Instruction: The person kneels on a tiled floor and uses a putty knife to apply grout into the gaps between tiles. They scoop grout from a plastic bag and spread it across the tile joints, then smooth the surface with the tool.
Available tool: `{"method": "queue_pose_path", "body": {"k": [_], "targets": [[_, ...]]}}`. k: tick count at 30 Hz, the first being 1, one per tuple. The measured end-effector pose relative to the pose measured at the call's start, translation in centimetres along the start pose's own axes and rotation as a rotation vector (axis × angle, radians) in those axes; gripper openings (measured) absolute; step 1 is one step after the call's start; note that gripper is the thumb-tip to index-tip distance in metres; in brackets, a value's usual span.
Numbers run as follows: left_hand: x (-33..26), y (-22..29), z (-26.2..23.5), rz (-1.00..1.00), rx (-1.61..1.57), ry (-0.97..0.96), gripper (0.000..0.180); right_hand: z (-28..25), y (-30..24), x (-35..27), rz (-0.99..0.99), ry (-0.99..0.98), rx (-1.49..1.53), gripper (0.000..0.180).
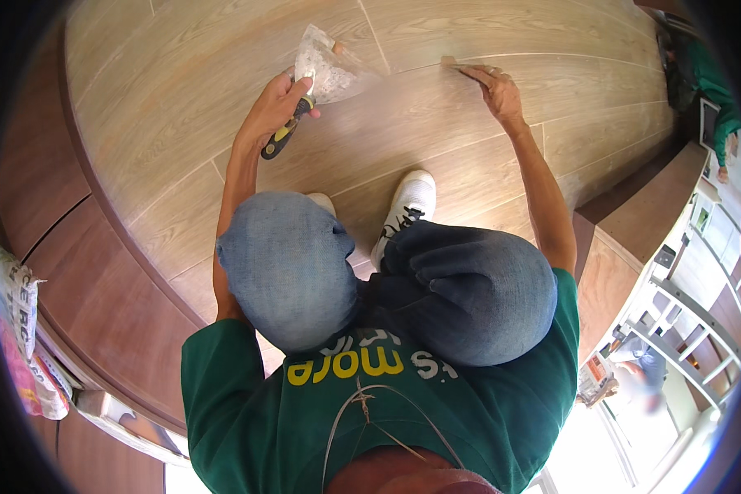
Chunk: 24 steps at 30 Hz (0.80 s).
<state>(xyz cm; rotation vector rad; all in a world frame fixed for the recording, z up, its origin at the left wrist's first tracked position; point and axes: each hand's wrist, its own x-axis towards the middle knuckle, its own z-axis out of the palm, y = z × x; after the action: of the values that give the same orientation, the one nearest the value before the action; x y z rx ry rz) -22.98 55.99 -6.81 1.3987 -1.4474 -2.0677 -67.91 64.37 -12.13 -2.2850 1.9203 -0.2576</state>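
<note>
At the far left a printed sack leans by the dark wooden edging. The left hand is closed in a fist around the black-and-yellow handle of a putty knife, whose wide blade, smeared with pale filler, points up over the light wood-look floor. Below, a white sneaker rests flat on the planks. The right hand has its fingers stretched out, pressing a small tan block against a floor seam.
</note>
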Motion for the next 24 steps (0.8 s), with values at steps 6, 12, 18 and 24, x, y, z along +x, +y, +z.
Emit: {"method": "queue_pose_path", "body": {"k": [6, 12, 18, 24], "targets": [[-0.8, -0.3, 0.8, 0.071, -0.057, 0.008, 0.041, 0.0, 2.0, 0.7, 0.001, 0.035, -0.117, 0.042], [-2.5, -1.3, 0.6, 0.057, -0.086, 0.048, 0.041, -0.3, 3.1, -0.1, 0.004, -0.063, -0.037, 0.040], [-3.4, -1.7, 1.0, 0.079, -0.094, 0.032, 0.043, 0.6, 0.7, 0.8, -0.047, 0.031, -0.088, 0.041], [-4.1, -2.7, 0.7, 0.046, -0.135, 0.057, 0.044, 0.2, 1.0, -0.1, -0.077, -0.023, -0.069, 0.046]]}}
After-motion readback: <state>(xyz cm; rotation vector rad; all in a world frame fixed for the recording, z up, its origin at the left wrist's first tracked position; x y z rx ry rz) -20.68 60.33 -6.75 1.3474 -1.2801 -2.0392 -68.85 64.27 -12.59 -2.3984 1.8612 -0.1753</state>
